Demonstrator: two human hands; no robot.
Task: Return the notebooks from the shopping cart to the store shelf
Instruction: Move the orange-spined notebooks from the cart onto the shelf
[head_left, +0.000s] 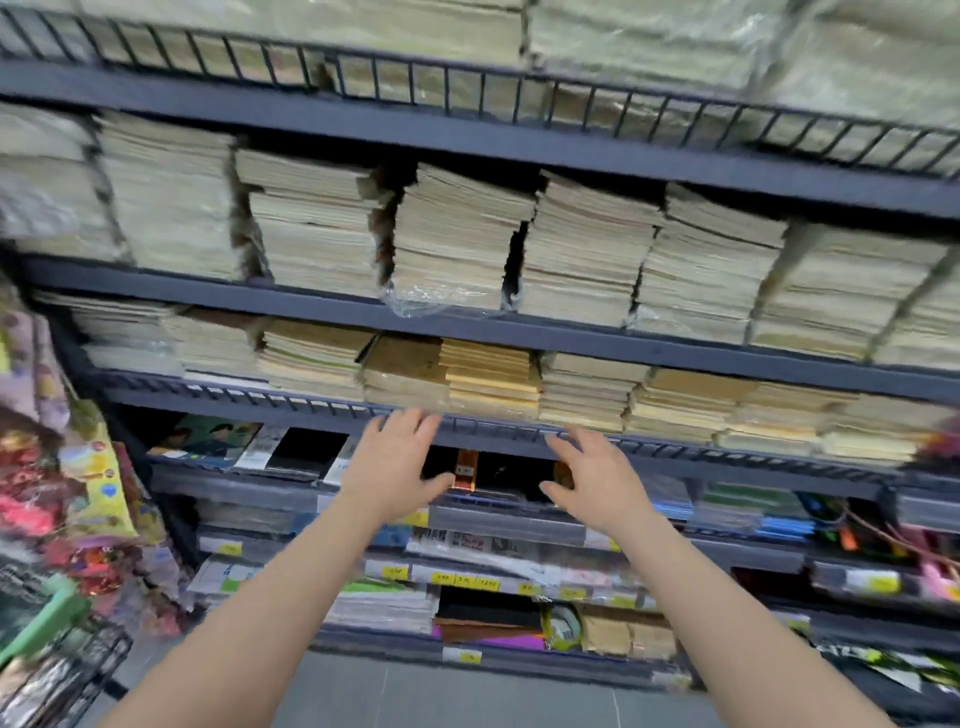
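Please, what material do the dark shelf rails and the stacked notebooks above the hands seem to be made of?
The shelf rails look like metal with a matte dark grey-blue painted finish: thin straight beams and a wire guard along the edge. The stacked notebooks look like paper with tan or cream card covers: layered page edges show. Some stacks seem wrapped in clear plastic film, which glints and wrinkles. Blur leaves finer detail open.

There is one view only, from a camera worn on the person's head, facing forward and a little down at the store shelf (467, 322), close enough that the racks fill the frame edge to edge. Wide-angle bending curves the shelf rails. Both forearms reach in from the bottom edge. The floor (415, 696) shows low in frame, and the whole picture is motion-blurred.
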